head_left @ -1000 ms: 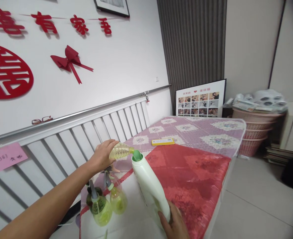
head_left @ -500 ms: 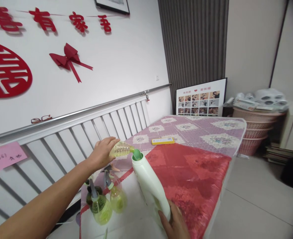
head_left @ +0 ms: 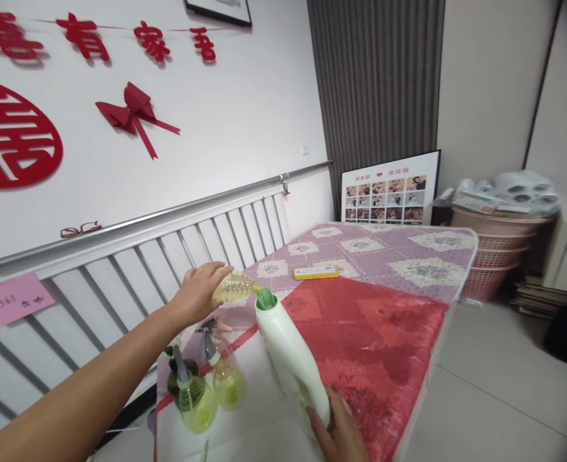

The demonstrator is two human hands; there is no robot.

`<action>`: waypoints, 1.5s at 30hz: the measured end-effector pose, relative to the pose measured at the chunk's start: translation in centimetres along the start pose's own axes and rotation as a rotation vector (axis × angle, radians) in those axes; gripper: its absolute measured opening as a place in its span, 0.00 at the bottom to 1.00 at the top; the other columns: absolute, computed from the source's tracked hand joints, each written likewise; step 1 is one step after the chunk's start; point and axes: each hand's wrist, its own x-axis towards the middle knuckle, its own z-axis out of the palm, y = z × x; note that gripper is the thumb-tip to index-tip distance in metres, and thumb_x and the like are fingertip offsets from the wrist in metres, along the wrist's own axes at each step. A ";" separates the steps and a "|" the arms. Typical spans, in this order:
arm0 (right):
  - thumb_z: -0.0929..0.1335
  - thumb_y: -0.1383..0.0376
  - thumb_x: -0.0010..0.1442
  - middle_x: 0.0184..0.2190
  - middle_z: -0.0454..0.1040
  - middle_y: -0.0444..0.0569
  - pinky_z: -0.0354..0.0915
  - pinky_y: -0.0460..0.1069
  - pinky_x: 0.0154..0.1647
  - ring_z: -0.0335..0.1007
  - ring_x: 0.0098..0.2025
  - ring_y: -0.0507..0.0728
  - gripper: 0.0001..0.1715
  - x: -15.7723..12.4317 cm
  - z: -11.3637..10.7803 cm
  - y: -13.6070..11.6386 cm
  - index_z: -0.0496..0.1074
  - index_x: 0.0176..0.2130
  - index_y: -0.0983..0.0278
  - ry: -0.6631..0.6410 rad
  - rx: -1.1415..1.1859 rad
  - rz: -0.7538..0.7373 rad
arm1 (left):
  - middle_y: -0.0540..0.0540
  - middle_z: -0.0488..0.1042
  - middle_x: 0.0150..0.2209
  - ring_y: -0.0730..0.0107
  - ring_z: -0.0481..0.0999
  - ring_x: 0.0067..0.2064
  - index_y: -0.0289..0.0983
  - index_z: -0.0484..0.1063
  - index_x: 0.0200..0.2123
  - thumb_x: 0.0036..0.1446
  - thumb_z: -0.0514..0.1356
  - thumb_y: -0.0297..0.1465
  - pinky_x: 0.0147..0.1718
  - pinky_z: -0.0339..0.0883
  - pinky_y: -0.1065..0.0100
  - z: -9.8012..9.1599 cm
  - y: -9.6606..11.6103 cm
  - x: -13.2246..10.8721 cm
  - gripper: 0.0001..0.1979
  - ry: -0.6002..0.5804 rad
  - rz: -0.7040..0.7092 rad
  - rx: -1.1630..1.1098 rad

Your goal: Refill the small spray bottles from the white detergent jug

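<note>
My left hand point(head_left: 200, 294) is closed round a clear yellowish ribbed bottle point(head_left: 235, 287), tipped nearly level with its neck at the mouth of a larger bottle. That larger pale green-white bottle point(head_left: 290, 353) leans up and to the left; a green funnel-like piece point(head_left: 266, 298) sits in its opening. Liquid seems to run from the small bottle into it. Gripping the big bottle near its base is my right hand point(head_left: 338, 427). Below my left arm stand a round spray bottle point(head_left: 197, 404) with yellow-green liquid, a similar spray bottle point(head_left: 228, 385) and a darker bottle point(head_left: 173, 382).
A purple patterned tablecloth point(head_left: 437, 240) and a red cloth point(head_left: 384, 321) cover the table. On it lies a yellow flat box point(head_left: 315, 273). A white radiator point(head_left: 133, 276) runs along the left wall. Stacked pink baskets point(head_left: 492, 256) stand on the floor at right.
Both hands and bottles stay almost in place. More of a liquid stream appears at the small bottle's neck, inside the green piece.
</note>
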 end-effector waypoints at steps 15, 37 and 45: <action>0.67 0.53 0.58 0.44 0.79 0.57 0.73 0.56 0.47 0.77 0.47 0.64 0.22 -0.1 0.1 0.1 0.73 0.47 0.63 0.009 -0.010 0.008 | 0.41 0.60 0.63 0.53 0.60 0.63 0.47 0.53 0.62 0.52 0.61 0.28 0.59 0.53 0.45 0.0 0.0 0.2 0.35 -0.013 0.014 0.077; 0.67 0.51 0.56 0.43 0.80 0.57 0.72 0.58 0.47 0.76 0.46 0.64 0.22 0.2 0.2 -0.2 0.73 0.46 0.62 0.013 0.032 0.037 | 0.41 0.59 0.64 0.54 0.59 0.64 0.47 0.52 0.63 0.53 0.61 0.27 0.60 0.52 0.44 -0.1 0.1 0.0 0.35 -0.028 0.001 0.074; 0.66 0.48 0.57 0.43 0.79 0.58 0.73 0.58 0.46 0.76 0.45 0.65 0.26 0.1 0.2 0.0 0.73 0.46 0.63 0.022 0.039 0.034 | 0.41 0.60 0.64 0.53 0.59 0.64 0.47 0.53 0.63 0.52 0.61 0.28 0.60 0.53 0.45 -0.1 0.2 0.1 0.35 -0.019 0.004 0.078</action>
